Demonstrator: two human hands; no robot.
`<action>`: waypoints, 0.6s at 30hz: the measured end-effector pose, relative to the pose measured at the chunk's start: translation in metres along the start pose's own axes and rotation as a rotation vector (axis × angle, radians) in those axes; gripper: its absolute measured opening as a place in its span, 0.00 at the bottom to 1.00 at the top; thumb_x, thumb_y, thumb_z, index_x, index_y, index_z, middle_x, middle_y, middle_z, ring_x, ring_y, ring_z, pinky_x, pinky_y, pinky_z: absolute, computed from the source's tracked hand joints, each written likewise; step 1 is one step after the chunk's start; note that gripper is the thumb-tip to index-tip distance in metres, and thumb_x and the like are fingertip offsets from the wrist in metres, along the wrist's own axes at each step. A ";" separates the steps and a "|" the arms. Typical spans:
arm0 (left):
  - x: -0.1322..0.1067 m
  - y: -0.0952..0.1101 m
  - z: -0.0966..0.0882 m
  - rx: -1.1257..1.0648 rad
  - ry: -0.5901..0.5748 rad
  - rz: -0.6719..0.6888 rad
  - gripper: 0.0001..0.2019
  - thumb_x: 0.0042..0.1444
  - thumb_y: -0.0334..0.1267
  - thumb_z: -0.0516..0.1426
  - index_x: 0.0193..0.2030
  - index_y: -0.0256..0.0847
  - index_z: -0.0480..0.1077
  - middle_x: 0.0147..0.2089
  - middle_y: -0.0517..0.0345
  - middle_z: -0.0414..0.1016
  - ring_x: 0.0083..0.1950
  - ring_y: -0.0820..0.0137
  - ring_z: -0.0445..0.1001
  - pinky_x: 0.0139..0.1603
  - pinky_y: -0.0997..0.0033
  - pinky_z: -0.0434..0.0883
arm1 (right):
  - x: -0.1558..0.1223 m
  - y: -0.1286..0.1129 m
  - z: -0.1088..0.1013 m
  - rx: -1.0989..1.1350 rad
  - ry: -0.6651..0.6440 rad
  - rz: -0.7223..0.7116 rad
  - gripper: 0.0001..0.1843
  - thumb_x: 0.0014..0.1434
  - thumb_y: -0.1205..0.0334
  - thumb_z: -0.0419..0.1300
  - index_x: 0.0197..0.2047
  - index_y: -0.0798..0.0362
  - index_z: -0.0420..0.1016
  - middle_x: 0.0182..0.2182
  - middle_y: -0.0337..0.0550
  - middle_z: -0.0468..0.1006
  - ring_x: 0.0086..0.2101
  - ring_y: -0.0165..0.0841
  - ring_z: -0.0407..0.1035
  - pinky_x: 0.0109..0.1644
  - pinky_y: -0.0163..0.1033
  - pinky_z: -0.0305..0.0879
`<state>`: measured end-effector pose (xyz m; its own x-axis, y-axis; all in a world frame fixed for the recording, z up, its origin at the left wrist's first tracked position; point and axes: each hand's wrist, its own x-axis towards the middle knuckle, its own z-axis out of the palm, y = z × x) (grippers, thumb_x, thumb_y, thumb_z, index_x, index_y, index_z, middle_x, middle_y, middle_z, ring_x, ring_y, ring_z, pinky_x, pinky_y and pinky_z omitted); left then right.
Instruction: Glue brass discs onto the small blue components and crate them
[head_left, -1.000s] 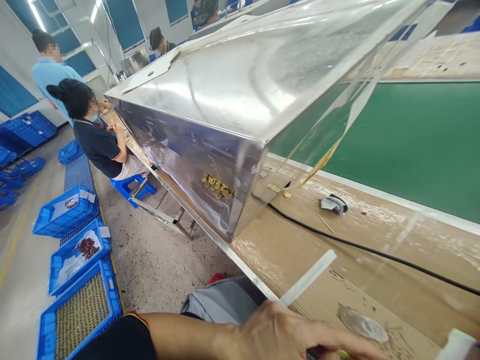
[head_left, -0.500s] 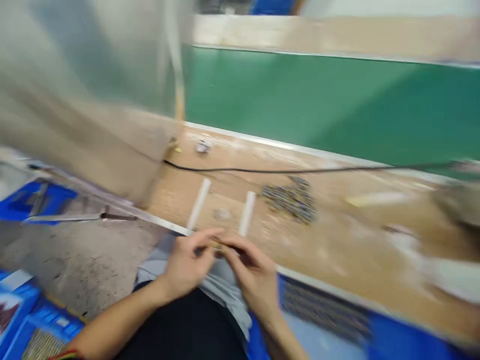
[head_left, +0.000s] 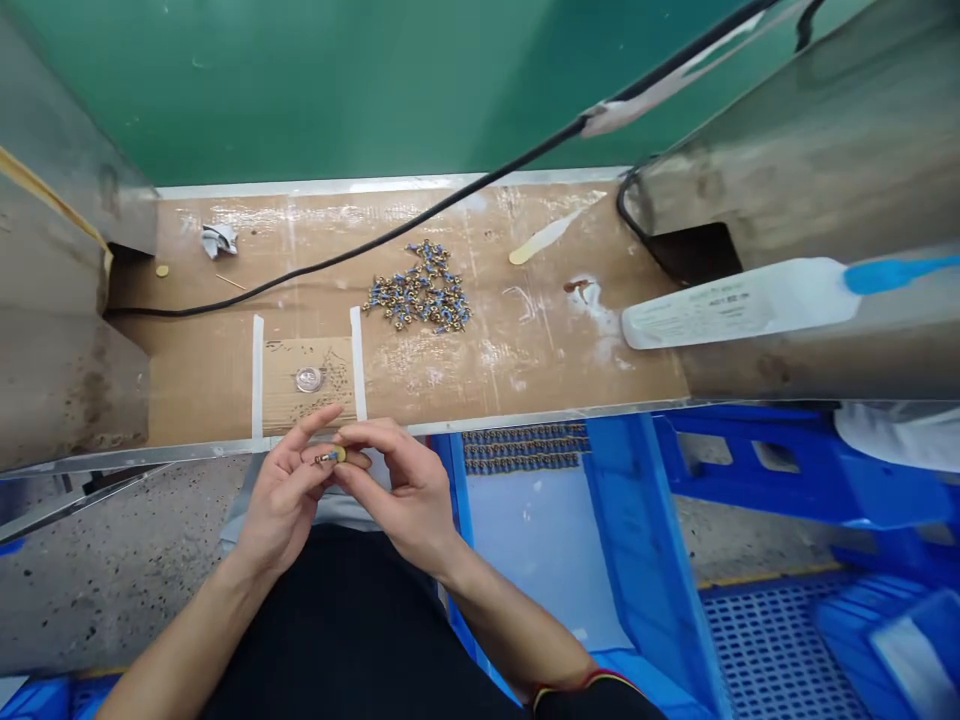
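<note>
Just in front of the bench edge, my left hand pinches a small brass-and-blue metal part between thumb and fingers. My right hand meets it from the right, thumb and forefinger closed on a small yellow round piece at the part's end. Whether that piece belongs to the part I cannot tell. Beyond my hands, a pile of similar brass-and-blue parts lies on the cardboard-covered bench. A small round clear dish sits between two white strips.
A black cable crosses the bench. At the right is a white bottle with a blue nozzle. A pale spatula-like strip and crumpled paper lie farther back. Below, a blue crate holds rows of parts. Metal panels flank the bench.
My view has swung to the right and sharpened, bringing the bottle and the blue crate into sight. Both hands stay together around the small part.
</note>
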<state>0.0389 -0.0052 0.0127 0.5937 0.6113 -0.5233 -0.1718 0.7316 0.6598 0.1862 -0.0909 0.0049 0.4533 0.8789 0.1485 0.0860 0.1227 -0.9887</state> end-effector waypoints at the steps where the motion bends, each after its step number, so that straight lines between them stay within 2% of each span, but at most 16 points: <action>1: 0.003 0.000 0.003 -0.016 0.014 -0.019 0.29 0.64 0.38 0.77 0.71 0.47 0.83 0.42 0.57 0.91 0.46 0.69 0.91 0.54 0.77 0.84 | 0.001 0.000 -0.003 -0.005 0.003 -0.006 0.18 0.73 0.69 0.73 0.61 0.41 0.86 0.49 0.40 0.89 0.49 0.37 0.84 0.58 0.45 0.81; 5: 0.009 -0.004 0.009 0.105 0.061 -0.054 0.32 0.61 0.42 0.79 0.72 0.44 0.83 0.41 0.54 0.90 0.44 0.64 0.91 0.53 0.72 0.86 | 0.005 0.006 -0.015 -0.086 0.032 -0.097 0.18 0.75 0.68 0.73 0.63 0.41 0.85 0.51 0.41 0.90 0.52 0.37 0.84 0.60 0.45 0.82; 8: 0.007 -0.009 0.008 0.305 0.080 -0.003 0.35 0.64 0.46 0.79 0.75 0.44 0.81 0.46 0.54 0.91 0.48 0.65 0.91 0.58 0.76 0.84 | 0.004 0.015 -0.025 -0.142 -0.045 -0.211 0.10 0.79 0.64 0.72 0.60 0.44 0.86 0.53 0.41 0.93 0.55 0.36 0.85 0.65 0.45 0.82; 10: 0.009 -0.012 0.006 0.429 0.055 0.007 0.38 0.66 0.49 0.78 0.79 0.47 0.77 0.50 0.56 0.92 0.53 0.66 0.91 0.61 0.80 0.82 | 0.000 0.022 -0.035 -0.164 -0.100 -0.215 0.05 0.80 0.61 0.71 0.56 0.46 0.88 0.52 0.41 0.93 0.56 0.35 0.86 0.68 0.43 0.81; 12: 0.014 -0.015 0.007 0.553 -0.027 -0.019 0.40 0.69 0.51 0.76 0.83 0.50 0.73 0.54 0.57 0.92 0.58 0.66 0.91 0.65 0.81 0.81 | -0.007 0.028 -0.048 -0.156 -0.088 -0.171 0.05 0.81 0.59 0.70 0.53 0.47 0.88 0.51 0.42 0.93 0.56 0.34 0.85 0.68 0.41 0.81; 14: 0.018 -0.018 0.012 0.679 -0.137 -0.051 0.41 0.70 0.54 0.74 0.85 0.53 0.70 0.58 0.56 0.92 0.60 0.64 0.90 0.65 0.80 0.82 | -0.020 0.034 -0.064 -0.114 0.020 -0.107 0.06 0.80 0.56 0.71 0.53 0.47 0.89 0.51 0.42 0.93 0.54 0.34 0.86 0.66 0.41 0.82; 15: 0.019 -0.020 0.015 0.739 -0.187 -0.061 0.41 0.71 0.55 0.73 0.85 0.53 0.69 0.59 0.55 0.92 0.60 0.62 0.91 0.64 0.77 0.83 | -0.029 0.037 -0.075 -0.096 0.115 -0.062 0.07 0.80 0.53 0.71 0.53 0.47 0.89 0.50 0.42 0.93 0.52 0.34 0.86 0.64 0.42 0.83; 18: 0.022 -0.020 0.021 0.865 -0.266 -0.080 0.40 0.71 0.59 0.71 0.85 0.53 0.69 0.60 0.52 0.92 0.58 0.57 0.92 0.61 0.69 0.87 | -0.062 0.062 -0.127 -0.176 0.538 0.179 0.13 0.76 0.45 0.73 0.53 0.45 0.90 0.48 0.42 0.92 0.48 0.37 0.86 0.57 0.43 0.85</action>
<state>0.0717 -0.0133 -0.0008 0.7589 0.3996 -0.5142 0.4646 0.2210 0.8575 0.2764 -0.1964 -0.0635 0.8564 0.5161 0.0148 0.0922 -0.1247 -0.9879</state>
